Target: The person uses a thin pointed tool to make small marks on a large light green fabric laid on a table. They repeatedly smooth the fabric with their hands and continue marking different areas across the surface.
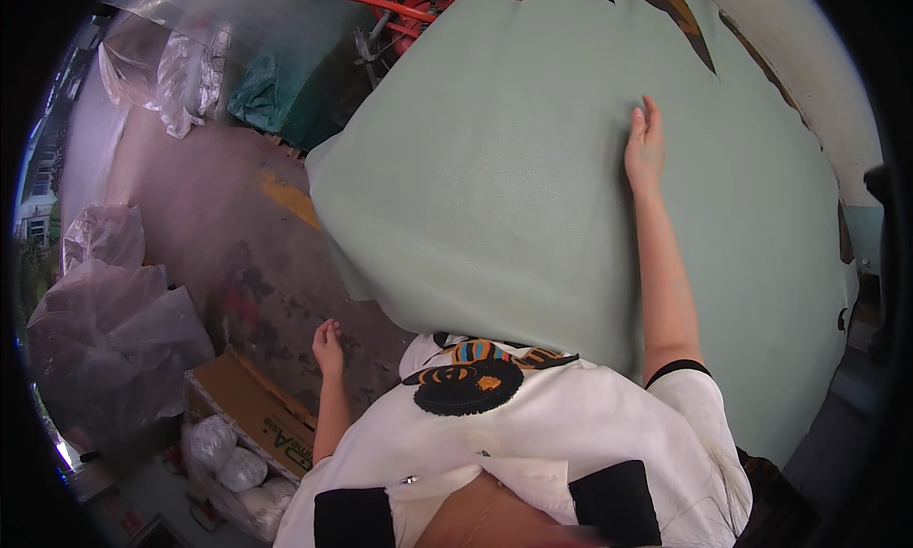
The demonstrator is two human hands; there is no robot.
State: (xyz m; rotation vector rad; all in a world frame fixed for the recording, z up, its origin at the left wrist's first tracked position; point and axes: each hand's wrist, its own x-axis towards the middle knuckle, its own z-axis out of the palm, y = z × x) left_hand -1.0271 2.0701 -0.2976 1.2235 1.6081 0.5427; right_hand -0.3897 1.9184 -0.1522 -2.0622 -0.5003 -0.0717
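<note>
A broad pale green sheet that looks like leather (475,177) lies spread before me, its near edge reaching my shirt. Over its right half my right hand (646,153) is open with fingers extended, holding nothing; whether it touches the surface I cannot tell. My left hand (327,346) hangs off to the left, apart from the sheet, above the floor. Its fingers are loosely bent and a little apart, with nothing visible in them. Dark brown, ragged-edged patches (670,10) show along the sheet's far edge.
At the lower left stands an open cardboard box (252,405) beside plastic-wrapped bundles (242,469). Clear plastic bags (124,329) pile up farther left. Beyond the sheet's left corner are a green plastic bag (262,91) and red equipment (409,15). A yellow stripe (290,201) marks the floor.
</note>
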